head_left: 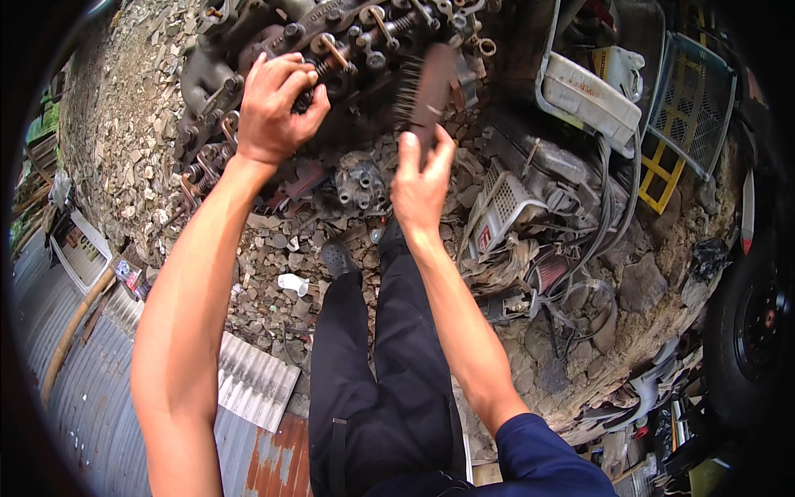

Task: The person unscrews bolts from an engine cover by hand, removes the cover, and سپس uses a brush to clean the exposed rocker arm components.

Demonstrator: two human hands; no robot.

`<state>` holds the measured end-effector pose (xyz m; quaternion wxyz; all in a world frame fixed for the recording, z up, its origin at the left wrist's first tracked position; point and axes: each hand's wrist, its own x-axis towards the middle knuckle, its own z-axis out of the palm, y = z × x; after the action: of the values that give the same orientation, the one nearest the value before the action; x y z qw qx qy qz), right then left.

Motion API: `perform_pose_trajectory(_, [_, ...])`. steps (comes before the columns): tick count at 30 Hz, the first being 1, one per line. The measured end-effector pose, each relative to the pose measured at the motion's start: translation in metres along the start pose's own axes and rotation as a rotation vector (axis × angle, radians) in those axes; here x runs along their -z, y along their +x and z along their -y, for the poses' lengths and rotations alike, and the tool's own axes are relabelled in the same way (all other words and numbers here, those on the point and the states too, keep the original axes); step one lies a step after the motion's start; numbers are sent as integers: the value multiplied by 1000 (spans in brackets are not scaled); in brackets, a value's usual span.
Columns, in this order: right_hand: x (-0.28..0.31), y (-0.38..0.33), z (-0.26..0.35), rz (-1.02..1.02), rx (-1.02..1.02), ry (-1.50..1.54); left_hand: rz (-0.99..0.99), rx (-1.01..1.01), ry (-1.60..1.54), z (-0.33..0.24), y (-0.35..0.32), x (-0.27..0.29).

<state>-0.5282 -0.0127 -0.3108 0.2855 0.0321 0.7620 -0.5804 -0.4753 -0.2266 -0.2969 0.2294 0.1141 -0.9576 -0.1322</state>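
A greasy, dark metal engine cylinder head (319, 37), with rocker arms, springs and bolts along its top, lies at the far side. Over its near left part my left hand (280, 108) is closed, fingers curled on the rocker assembly; the exact part under them is hidden. My right hand (421, 178) grips the near end of a wire brush (431, 87), brown-backed, its bristles turned left toward the cylinder head. The brush is slightly blurred, and I cannot tell whether the bristles touch the metal. Below the head sits a round, dark distributor-like part (362, 184) with several stubs.
Loose stones (273, 311) cover the ground around my shoes, with a white cup-like piece (293, 284) among them. To the right lie a white plastic basket (501, 211), dark hoses (613, 195), a grey bin (592, 99) and a wheel (754, 319). Corrugated sheets (91, 389) lie at left.
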Motion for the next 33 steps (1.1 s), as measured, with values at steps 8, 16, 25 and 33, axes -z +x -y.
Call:
perform_pose_trajectory(8, [41, -34, 29, 217, -192, -187, -110, -74, 17, 9, -7, -4])
perform_pose_trajectory(16, [-16, -60, 28, 162, -102, -147, -234, 202, -310, -55, -72, 36])
perform_pose_trajectory(25, [-111, -143, -2, 135, -110, 223, 41, 1243, -805, -131, -378, 78])
perform_pose_trajectory(33, [-146, -230, -73, 316, -16, 90, -23, 1495, -771, -158, -475, 72])
